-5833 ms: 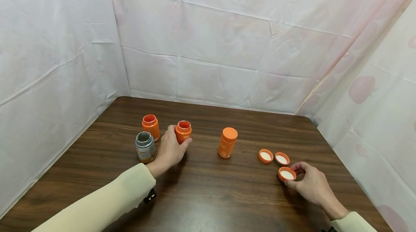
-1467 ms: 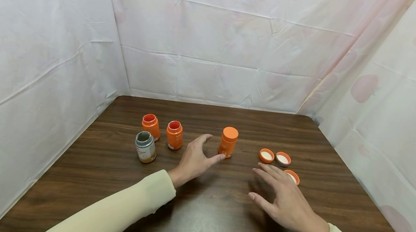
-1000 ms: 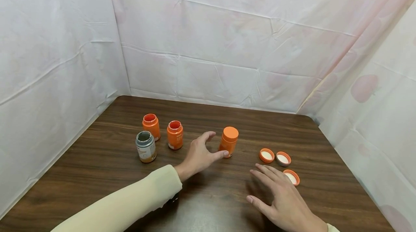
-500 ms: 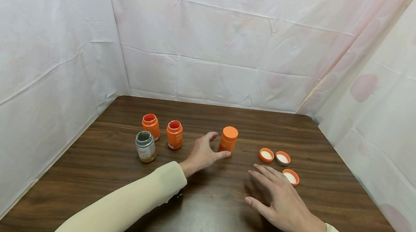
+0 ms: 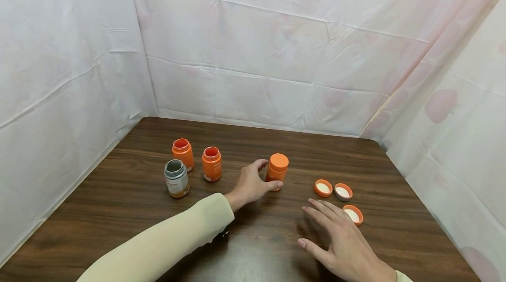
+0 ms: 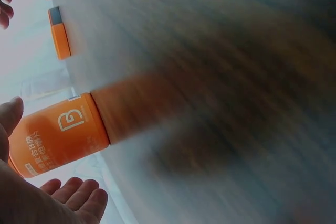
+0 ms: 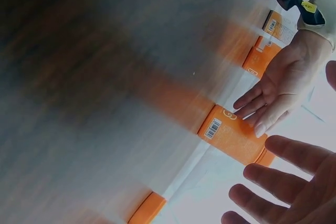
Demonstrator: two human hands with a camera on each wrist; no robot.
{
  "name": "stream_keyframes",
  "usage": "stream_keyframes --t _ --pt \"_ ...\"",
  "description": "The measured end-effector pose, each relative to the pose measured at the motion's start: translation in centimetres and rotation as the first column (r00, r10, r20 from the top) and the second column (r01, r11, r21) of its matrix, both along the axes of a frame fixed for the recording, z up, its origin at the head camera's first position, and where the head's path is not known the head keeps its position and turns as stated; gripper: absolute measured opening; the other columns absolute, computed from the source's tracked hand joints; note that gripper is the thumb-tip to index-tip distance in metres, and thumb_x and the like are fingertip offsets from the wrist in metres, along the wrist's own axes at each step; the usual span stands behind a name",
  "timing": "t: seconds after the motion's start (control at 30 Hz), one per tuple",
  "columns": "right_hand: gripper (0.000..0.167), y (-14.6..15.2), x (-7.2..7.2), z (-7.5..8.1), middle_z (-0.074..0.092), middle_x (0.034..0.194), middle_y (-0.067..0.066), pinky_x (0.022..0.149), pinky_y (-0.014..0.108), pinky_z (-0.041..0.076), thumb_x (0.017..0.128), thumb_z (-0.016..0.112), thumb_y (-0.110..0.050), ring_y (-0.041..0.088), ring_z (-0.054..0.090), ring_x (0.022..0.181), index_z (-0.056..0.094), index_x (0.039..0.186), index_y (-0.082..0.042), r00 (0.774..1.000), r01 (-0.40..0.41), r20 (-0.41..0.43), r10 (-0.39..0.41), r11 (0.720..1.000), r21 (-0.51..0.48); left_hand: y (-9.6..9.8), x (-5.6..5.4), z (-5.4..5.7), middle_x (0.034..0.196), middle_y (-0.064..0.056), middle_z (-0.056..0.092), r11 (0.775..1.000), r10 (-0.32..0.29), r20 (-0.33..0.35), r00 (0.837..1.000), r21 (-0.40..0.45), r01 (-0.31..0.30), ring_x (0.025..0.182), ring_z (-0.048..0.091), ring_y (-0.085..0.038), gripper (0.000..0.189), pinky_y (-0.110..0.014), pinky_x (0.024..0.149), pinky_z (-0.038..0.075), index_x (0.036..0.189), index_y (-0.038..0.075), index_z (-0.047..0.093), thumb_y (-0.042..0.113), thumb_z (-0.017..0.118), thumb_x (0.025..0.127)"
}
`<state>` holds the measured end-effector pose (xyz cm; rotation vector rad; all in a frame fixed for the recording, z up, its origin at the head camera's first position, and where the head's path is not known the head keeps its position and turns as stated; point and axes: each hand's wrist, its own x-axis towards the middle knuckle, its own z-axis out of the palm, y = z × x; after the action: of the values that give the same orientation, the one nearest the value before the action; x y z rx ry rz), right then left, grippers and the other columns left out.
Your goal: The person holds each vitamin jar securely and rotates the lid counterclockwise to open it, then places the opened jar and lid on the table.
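Observation:
A capped orange bottle (image 5: 278, 168) stands upright near the middle of the table. My left hand (image 5: 250, 185) reaches round its near left side, thumb in front and fingers behind. In the left wrist view a gap shows between the fingers (image 6: 79, 196) and the bottle (image 6: 58, 135); whether the thumb touches it I cannot tell. Low over the table at right, my right hand (image 5: 340, 238) is spread and holds nothing. Just beyond it lie three orange-rimmed caps with their white insides up: one at left (image 5: 323, 188), one at back (image 5: 343, 191), one nearest (image 5: 353, 215), partly covered by the hand.
Three uncapped bottles stand at left: an orange one at the back (image 5: 183, 155), another orange one (image 5: 212, 164), and a grey one with an orange base (image 5: 176, 179). The dark wooden table (image 5: 253, 141) is bordered by pale fabric walls (image 5: 237, 45).
My left hand has set down an open orange bottle at left and moved right to the capped bottle. My right hand has let go of the nearest cap and shifted left.

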<state>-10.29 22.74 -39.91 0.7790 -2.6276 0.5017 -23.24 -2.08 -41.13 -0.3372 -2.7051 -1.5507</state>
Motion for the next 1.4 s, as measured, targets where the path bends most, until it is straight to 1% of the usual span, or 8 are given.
stream_keyframes --t 0.1,0.33,0.57,0.83,0.97,1.07,1.23,1.4 --pt "0.061 0.0 0.0 0.1 0.052 0.149 -0.006 0.098 0.053 0.045 0.088 0.077 -0.054 0.022 0.052 0.133 0.062 0.14 -0.027 1.0 -0.003 -0.003 0.003 1.0 0.001 0.1 -0.1 0.0 0.143 -0.016 0.058 1.0 0.011 0.01 1.0 -0.004 -0.011 0.132 0.054 -0.035 0.075 -0.052 0.107 0.044 0.143 0.008 0.054 0.036 0.088 0.083" --pt "0.06 0.0 0.0 0.1 0.053 0.148 -0.007 0.098 0.052 0.045 0.087 0.078 -0.054 0.021 0.052 0.133 0.063 0.139 -0.027 1.0 -0.001 -0.007 0.001 1.0 -0.002 0.5 -0.3 0.0 0.138 -0.014 0.061 1.0 0.011 -0.017 1.0 -0.021 -0.011 0.128 0.056 -0.033 0.073 -0.051 0.105 0.046 0.142 0.007 0.056 0.036 0.088 0.083" --pt "0.06 0.0 0.1 0.1 0.052 0.148 -0.007 0.098 0.052 0.044 0.087 0.078 -0.053 0.021 0.052 0.133 0.062 0.139 -0.027 1.0 0.0 -0.004 0.0 1.0 -0.004 0.6 -0.7 -0.3 0.136 -0.012 0.063 0.999 0.025 0.003 1.0 -0.026 -0.025 0.128 0.058 -0.031 0.071 -0.051 0.104 0.047 0.143 0.01 0.058 0.033 0.087 0.083" --pt "0.061 -0.1 0.1 0.2 0.052 0.148 -0.006 0.098 0.051 0.045 0.086 0.079 -0.052 0.021 0.051 0.134 0.062 0.139 -0.027 1.0 0.002 -0.01 -0.002 1.0 -0.001 0.8 -0.9 -0.2 0.13 -0.007 0.068 1.0 -0.005 -0.006 1.0 -0.003 0.005 0.126 0.06 -0.029 0.062 -0.049 0.105 0.047 0.139 0.01 0.062 0.027 0.086 0.085" --pt "0.06 -0.1 0.1 0.2 0.053 0.147 -0.007 0.098 0.05 0.045 0.087 0.078 -0.053 0.02 0.052 0.133 0.062 0.139 -0.027 1.0 0.004 -0.017 -0.004 1.0 -0.002 0.9 -0.7 0.0 0.126 -0.006 0.069 1.0 0.004 0.01 1.0 0.015 -0.004 0.123 0.062 -0.028 0.058 -0.048 0.104 0.048 0.138 0.011 0.063 0.026 0.086 0.086" --pt "0.06 -0.1 0.0 0.2 0.054 0.146 -0.007 0.098 0.048 0.045 0.087 0.078 -0.054 0.019 0.052 0.133 0.062 0.139 -0.027 1.0 0.005 -0.026 -0.005 1.0 -0.003 0.9 -0.5 0.2 0.123 -0.004 0.069 1.0 0.007 0.007 1.0 0.03 -0.007 0.117 0.063 -0.025 0.058 -0.046 0.101 0.05 0.138 0.013 0.063 0.027 0.085 0.086" --pt "0.061 -0.2 -0.1 0.2 0.055 0.145 -0.008 0.098 0.045 0.045 0.086 0.079 -0.053 0.018 0.053 0.132 0.063 0.138 -0.027 0.999 0.005 -0.039 -0.005 1.0 -0.002 0.8 -0.1 0.5 0.119 -0.003 0.069 0.999 -0.013 -0.038 0.999 0.051 0.015 0.11 0.064 -0.022 0.057 -0.043 0.097 0.051 0.137 0.012 0.062 0.027 0.085 0.087" --pt "0.061 -0.2 -0.1 0.3 0.055 0.144 -0.008 0.098 0.044 0.045 0.085 0.08 -0.052 0.019 0.053 0.131 0.063 0.137 -0.027 0.999 -0.002 -0.048 0.002 1.0 -0.009 0.3 0.5 0.8 0.121 -0.006 0.069 0.994 -0.046 -0.074 0.996 0.098 0.053 0.11 0.066 -0.022 0.054 -0.041 0.096 0.053 0.134 0.009 0.06 0.021 0.085 0.087"
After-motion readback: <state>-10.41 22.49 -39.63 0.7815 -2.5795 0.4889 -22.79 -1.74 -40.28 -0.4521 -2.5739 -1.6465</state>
